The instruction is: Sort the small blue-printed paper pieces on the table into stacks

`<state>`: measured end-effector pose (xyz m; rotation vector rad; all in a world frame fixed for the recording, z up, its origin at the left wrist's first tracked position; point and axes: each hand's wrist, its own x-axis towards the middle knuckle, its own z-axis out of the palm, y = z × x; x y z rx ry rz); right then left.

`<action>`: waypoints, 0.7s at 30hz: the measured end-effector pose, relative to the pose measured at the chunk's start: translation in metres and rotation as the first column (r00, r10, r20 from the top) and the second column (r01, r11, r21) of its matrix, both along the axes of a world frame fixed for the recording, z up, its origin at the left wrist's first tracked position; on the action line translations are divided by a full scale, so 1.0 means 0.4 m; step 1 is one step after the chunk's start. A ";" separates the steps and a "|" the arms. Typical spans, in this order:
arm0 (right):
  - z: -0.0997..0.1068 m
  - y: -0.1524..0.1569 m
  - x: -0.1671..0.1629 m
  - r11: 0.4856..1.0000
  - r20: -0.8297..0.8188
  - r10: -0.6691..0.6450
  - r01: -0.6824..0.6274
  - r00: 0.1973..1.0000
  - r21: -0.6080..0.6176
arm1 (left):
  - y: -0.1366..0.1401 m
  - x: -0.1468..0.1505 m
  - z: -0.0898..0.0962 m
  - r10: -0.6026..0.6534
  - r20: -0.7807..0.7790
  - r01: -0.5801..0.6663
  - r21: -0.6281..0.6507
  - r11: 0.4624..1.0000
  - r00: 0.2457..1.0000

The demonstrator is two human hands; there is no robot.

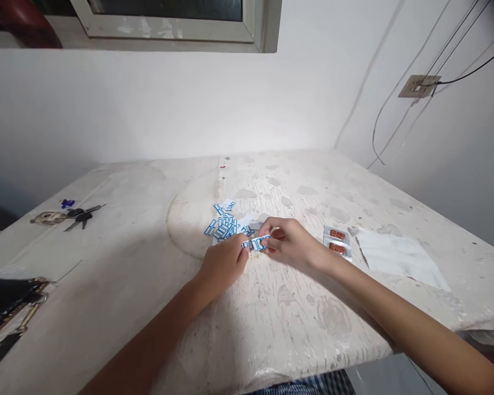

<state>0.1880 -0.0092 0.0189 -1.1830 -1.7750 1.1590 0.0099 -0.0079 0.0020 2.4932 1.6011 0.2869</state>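
My left hand [225,259] and my right hand [291,240] meet near the middle of the table. Between them is a small white paper strip with blue outlined marks [258,243]. The fingers of my right hand pinch its right part. My left thumb and forefinger are closed at its left end; whether this is one strip or two pieces end to end, I cannot tell. Just beyond my hands lies a loose pile of small white pieces with blue outlines [224,226], partly hidden by my left hand.
Right of my hands lies a silver blister pack with two reddish-brown tablets [336,241], beside a white sheet [399,259]. Keys [82,215] lie at left, near a black zippered pouch [12,299]. A wall [181,109] stands behind the plastic-covered table [288,329].
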 end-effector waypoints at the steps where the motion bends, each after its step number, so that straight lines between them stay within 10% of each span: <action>1: -0.004 -0.002 -0.003 0.999 0.044 -0.008 0.006 0.999 0.044 | 0.000 0.001 -0.002 0.006 0.001 -0.006 0.006 1.000 1.000; 21: -0.056 0.027 -0.023 0.957 0.326 -0.203 0.116 0.923 0.265 | -0.004 0.018 0.005 0.067 -0.033 -0.066 0.029 0.997 0.997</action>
